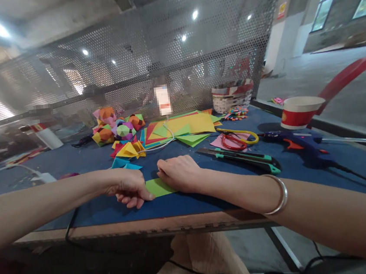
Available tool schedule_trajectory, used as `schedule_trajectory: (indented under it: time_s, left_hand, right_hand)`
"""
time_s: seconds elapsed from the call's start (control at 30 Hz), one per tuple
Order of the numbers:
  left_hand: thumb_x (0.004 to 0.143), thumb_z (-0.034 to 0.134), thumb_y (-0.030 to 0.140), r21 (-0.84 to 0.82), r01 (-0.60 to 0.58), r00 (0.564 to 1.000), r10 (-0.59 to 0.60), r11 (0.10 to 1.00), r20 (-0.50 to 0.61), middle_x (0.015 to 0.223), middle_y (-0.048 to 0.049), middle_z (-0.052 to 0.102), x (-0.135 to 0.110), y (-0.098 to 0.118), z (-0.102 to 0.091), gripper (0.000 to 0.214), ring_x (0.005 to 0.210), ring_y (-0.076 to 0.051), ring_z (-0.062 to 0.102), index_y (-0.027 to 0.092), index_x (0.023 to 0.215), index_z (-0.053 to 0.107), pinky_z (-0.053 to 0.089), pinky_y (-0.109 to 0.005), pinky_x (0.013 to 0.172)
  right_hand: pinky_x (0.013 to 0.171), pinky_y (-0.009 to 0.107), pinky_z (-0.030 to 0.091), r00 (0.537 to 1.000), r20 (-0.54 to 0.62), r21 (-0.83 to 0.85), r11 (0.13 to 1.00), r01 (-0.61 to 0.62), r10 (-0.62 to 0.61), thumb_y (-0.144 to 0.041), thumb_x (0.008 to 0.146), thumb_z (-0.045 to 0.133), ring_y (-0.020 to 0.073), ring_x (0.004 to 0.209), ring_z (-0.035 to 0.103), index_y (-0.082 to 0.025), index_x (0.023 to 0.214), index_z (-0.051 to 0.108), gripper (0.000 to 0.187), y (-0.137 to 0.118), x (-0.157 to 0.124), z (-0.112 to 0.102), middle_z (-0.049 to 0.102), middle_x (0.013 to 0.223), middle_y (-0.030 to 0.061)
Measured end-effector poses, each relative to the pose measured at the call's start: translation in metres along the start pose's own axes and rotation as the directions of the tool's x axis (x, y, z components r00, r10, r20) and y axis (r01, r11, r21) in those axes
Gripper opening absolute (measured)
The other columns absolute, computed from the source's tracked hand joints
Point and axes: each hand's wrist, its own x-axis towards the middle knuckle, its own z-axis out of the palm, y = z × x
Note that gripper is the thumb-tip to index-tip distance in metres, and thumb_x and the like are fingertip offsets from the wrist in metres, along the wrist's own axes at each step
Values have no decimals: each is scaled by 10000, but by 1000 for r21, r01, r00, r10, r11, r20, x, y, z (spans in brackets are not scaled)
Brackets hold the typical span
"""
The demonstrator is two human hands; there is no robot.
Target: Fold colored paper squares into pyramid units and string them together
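Observation:
A light green strip of paper (158,187) lies on the blue tabletop near its front edge, between my two hands. My left hand (130,189) is closed at the paper's left end, its thumb on the paper and its fingers curled. Over the right end rests my right hand (180,172), fingers bent in and pressed down, hiding that part of the paper. Just beyond my left hand are blue folded paper pieces (125,163) and yellow folded pieces (131,150). To the right of my right hand lies a black and green utility knife (240,158).
Coloured paper sheets (197,123) are stacked at the back, beside folded paper balls (121,128). Scissors (235,139), a blue glue gun (301,142), a paper cup (303,111) and a woven basket (232,96) stand or lie rightward. A perforated metal screen (173,46) rises behind.

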Motion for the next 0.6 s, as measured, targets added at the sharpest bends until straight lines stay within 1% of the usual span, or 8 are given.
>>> schedule_trajectory:
  time_s: [0.17, 0.37, 0.47, 0.6]
  left_hand:
    - [1092, 669, 491, -16, 2, 1000, -1, 1000, 11, 946, -17, 728, 0, -14, -3, 333, 697, -131, 674, 160, 1104, 711, 600, -280, 631]
    - [1092, 662, 506, -36, 13, 1000, -12, 999, 14, 959, -22, 728, -6, -28, -5, 347, 710, -137, 677, 163, 1116, 709, 603, -289, 639]
    - [1095, 654, 517, -44, 19, 1000, -19, 999, 7, 922, -11, 717, -8, -32, -3, 360, 674, -127, 658, 161, 1094, 707, 587, -275, 613]
    - [1097, 648, 524, -55, -6, 1000, 6, 998, 11, 853, 9, 693, -11, -34, -3, 371, 610, -109, 615, 161, 1045, 703, 552, -250, 560]
  right_hand:
    - [848, 382, 566, 1000, 4, 0, 1000, -2, 2, -351, 1128, 466, 323, 1115, 797, -198, 1306, 696, 328, -1, -1, -2, 825, 1220, 157]
    - [856, 385, 559, 1000, -2, 7, 1000, -4, 4, -349, 1128, 466, 325, 1115, 791, -197, 1288, 701, 323, -1, 0, -1, 818, 1237, 153]
    - [853, 378, 550, 1000, 0, 19, 1000, -2, 2, -346, 1131, 472, 317, 1100, 788, -197, 1274, 704, 311, 0, -1, -1, 818, 1218, 152]
    - [828, 360, 528, 1000, -4, 48, 999, 20, -19, -343, 1137, 497, 298, 1075, 774, -188, 1229, 715, 282, 0, -4, -5, 804, 1206, 140]
